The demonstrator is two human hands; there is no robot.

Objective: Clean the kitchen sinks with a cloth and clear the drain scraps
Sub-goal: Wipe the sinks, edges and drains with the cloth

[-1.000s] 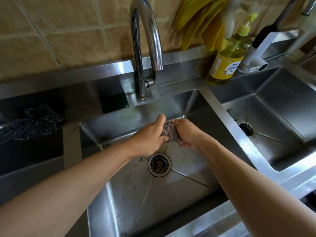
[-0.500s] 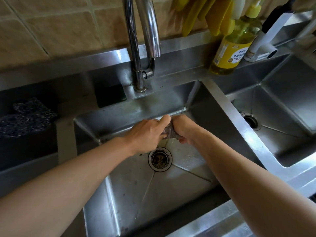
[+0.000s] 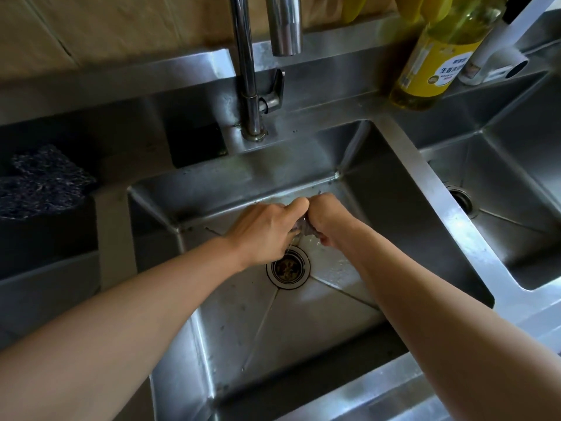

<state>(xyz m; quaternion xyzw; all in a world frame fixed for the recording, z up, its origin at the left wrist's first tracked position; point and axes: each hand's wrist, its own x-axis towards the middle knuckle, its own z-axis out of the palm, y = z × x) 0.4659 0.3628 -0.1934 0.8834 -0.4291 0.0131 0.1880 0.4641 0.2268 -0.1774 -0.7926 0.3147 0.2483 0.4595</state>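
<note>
A small greyish cloth (image 3: 304, 227) is bunched between both hands over the middle steel sink (image 3: 243, 323). My left hand (image 3: 264, 229) grips its left end and my right hand (image 3: 326, 220) grips its right end, knuckles nearly touching. Most of the cloth is hidden inside the fists. Just below the hands lies the round drain strainer (image 3: 288, 268) with brownish scraps in it. Water glistens on the sink floor right of the drain. The right sink (image 3: 522, 238) has its own drain (image 3: 460, 200).
The tall faucet (image 3: 252, 95) rises behind the sink, its spout (image 3: 283, 25) above the hands. A yellow dish soap bottle (image 3: 431, 65) and a white tool (image 3: 498, 53) stand on the back ledge at right. A dark scouring pad (image 3: 42, 180) lies at left, a dark sponge (image 3: 197, 144) beside the faucet.
Both hands have drawn closer together on the cloth, hiding more of it. The view has tilted down and closer to the sink.
</note>
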